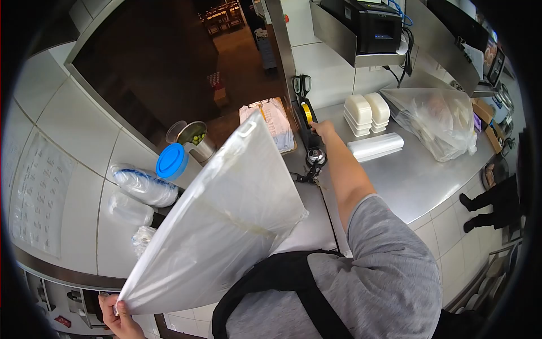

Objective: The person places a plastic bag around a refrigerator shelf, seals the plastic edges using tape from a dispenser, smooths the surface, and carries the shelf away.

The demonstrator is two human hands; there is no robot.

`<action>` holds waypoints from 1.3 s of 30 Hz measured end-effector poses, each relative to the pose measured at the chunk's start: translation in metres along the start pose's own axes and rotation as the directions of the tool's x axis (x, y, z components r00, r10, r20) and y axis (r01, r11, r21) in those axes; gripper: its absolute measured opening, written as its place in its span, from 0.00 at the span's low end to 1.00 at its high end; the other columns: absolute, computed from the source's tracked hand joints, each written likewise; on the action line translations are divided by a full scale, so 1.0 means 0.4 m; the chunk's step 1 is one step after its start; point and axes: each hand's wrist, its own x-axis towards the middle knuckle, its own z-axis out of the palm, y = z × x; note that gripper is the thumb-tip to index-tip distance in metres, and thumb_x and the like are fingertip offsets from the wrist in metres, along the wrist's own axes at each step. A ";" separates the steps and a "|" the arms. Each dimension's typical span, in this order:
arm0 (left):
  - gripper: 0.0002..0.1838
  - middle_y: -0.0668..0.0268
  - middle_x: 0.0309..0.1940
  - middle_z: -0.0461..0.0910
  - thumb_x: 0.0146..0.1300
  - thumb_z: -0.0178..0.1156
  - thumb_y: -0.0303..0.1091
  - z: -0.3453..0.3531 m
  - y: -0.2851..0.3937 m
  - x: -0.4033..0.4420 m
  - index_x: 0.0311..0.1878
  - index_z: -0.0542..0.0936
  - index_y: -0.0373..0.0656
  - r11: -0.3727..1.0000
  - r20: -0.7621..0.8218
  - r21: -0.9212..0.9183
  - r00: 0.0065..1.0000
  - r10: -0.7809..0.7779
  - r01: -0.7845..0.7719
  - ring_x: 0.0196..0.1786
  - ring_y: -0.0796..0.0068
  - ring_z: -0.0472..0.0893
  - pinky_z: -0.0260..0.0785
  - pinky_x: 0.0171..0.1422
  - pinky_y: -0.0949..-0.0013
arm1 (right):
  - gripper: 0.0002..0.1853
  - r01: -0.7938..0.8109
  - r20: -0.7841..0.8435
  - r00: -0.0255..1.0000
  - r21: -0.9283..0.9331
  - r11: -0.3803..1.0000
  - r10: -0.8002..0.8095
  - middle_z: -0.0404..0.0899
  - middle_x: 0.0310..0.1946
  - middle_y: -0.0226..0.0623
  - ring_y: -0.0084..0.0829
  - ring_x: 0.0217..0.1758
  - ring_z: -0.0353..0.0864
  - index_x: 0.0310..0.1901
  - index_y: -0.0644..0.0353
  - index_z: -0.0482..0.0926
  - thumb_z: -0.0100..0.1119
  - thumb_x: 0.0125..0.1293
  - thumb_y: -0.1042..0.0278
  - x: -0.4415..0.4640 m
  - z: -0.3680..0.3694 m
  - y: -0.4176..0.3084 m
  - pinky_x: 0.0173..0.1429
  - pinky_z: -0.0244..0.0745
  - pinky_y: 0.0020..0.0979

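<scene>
My left hand (pixel 121 320), low at the left, pinches the bottom corner of a large translucent white plastic bag (pixel 226 209). The bag is flat and tilted, with a folded rim along its upper left edge and its far corner in front of a clipboard. My right hand (pixel 323 129) reaches forward over the counter. Its fingers are closed at a roll of yellow tape (pixel 306 112) in a black tape dispenser (pixel 311 139); any strip between them is too small to see. Black-handled scissors (pixel 302 85) stand just beyond the dispenser.
On the steel counter (pixel 412 181) are stacked white containers (pixel 358 116), a plastic film roll (pixel 375 147) and a filled clear bag (pixel 440 121). Left of the bag are a blue lid (pixel 172 161), a metal pot of green fruit (pixel 196 140) and wrapped cups (pixel 144 185). A printer (pixel 370 28) sits above; another person's legs (pixel 488 206) show right.
</scene>
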 end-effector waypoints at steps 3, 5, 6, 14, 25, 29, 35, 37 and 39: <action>0.13 0.70 0.33 0.64 0.69 0.57 0.38 0.004 -0.004 0.008 0.35 0.72 0.37 0.999 0.008 0.016 0.999 0.040 -0.040 0.36 0.80 0.64 0.54 0.45 0.77 | 0.17 0.039 -0.099 0.995 0.281 0.959 -0.012 0.83 0.32 0.44 0.36 0.36 0.80 0.36 0.72 0.82 0.67 0.59 0.62 -0.043 -0.001 0.005 0.42 0.74 0.39; 0.13 0.70 0.33 0.64 0.69 0.57 0.37 0.006 -0.007 0.012 0.35 0.72 0.36 1.000 0.015 0.014 1.000 0.026 -0.026 0.36 0.79 0.63 0.54 0.46 0.77 | 0.13 0.094 -0.019 0.994 0.667 0.739 -0.110 0.82 0.30 0.40 0.32 0.32 0.79 0.32 0.72 0.81 0.67 0.59 0.67 -0.099 -0.034 -0.006 0.37 0.72 0.35; 0.13 0.70 0.33 0.64 0.69 0.57 0.37 0.011 -0.009 0.014 0.35 0.72 0.36 1.000 0.015 0.011 1.000 0.019 -0.019 0.36 0.79 0.63 0.54 0.46 0.77 | 0.13 0.095 -0.019 0.994 0.662 0.744 -0.110 0.82 0.30 0.40 0.32 0.32 0.79 0.32 0.72 0.81 0.67 0.59 0.67 -0.134 -0.052 -0.009 0.37 0.72 0.35; 0.12 0.70 0.31 0.63 0.68 0.56 0.36 0.031 -0.007 0.049 0.33 0.71 0.37 0.999 0.019 0.017 0.999 0.041 -0.042 0.36 0.79 0.62 0.52 0.44 0.76 | 0.13 0.171 -0.185 0.965 -0.089 0.981 -0.185 0.82 0.36 0.46 0.43 0.38 0.82 0.35 0.66 0.83 0.64 0.60 0.62 -0.232 -0.046 0.061 0.42 0.75 0.39; 0.05 0.64 0.26 0.71 0.56 0.65 0.26 0.112 0.080 0.124 0.33 0.78 0.35 0.995 0.022 -0.068 0.997 0.074 -0.072 0.31 0.72 0.71 0.62 0.37 0.72 | 0.12 0.689 -0.538 0.725 0.583 0.431 -0.430 0.74 0.28 0.24 0.15 0.31 0.69 0.43 0.63 0.81 0.54 0.71 0.63 -0.413 -0.338 -0.111 0.37 0.66 0.19; 0.05 0.63 0.26 0.73 0.56 0.66 0.26 0.164 0.079 0.151 0.33 0.79 0.37 0.986 0.039 -0.129 0.993 0.111 -0.106 0.31 0.70 0.73 0.63 0.37 0.71 | 0.13 0.474 -0.375 0.640 0.880 -0.039 -0.671 0.70 0.26 0.24 0.15 0.28 0.64 0.48 0.71 0.77 0.56 0.70 0.68 -0.879 -0.376 -0.377 0.33 0.60 0.16; 0.04 0.63 0.26 0.73 0.58 0.64 0.27 0.193 0.056 0.175 0.34 0.80 0.38 0.962 0.024 -0.224 0.985 0.168 -0.159 0.28 0.69 0.72 0.63 0.33 0.71 | 0.34 0.297 0.068 0.507 0.922 0.249 -0.859 0.81 0.28 0.25 0.12 0.29 0.75 0.72 0.57 0.58 0.58 0.65 0.76 -1.284 -0.128 -0.502 0.31 0.66 0.15; 0.04 0.63 0.25 0.72 0.58 0.64 0.27 0.193 0.043 0.181 0.35 0.80 0.38 0.957 -0.001 -0.208 0.979 0.205 -0.201 0.27 0.68 0.72 0.62 0.31 0.70 | 0.37 0.291 0.094 0.518 0.915 0.279 -0.850 0.80 0.27 0.27 0.13 0.29 0.76 0.73 0.56 0.52 0.58 0.65 0.76 -1.351 -0.062 -0.526 0.31 0.66 0.16; 0.03 0.62 0.26 0.71 0.59 0.63 0.26 0.192 0.036 0.182 0.36 0.80 0.38 0.936 -0.001 -0.251 0.967 0.255 -0.247 0.27 0.67 0.72 0.62 0.30 0.69 | 0.39 0.230 0.148 0.538 0.921 0.313 -0.830 0.81 0.26 0.30 0.13 0.28 0.76 0.74 0.56 0.49 0.58 0.65 0.77 -1.381 -0.008 -0.538 0.30 0.66 0.16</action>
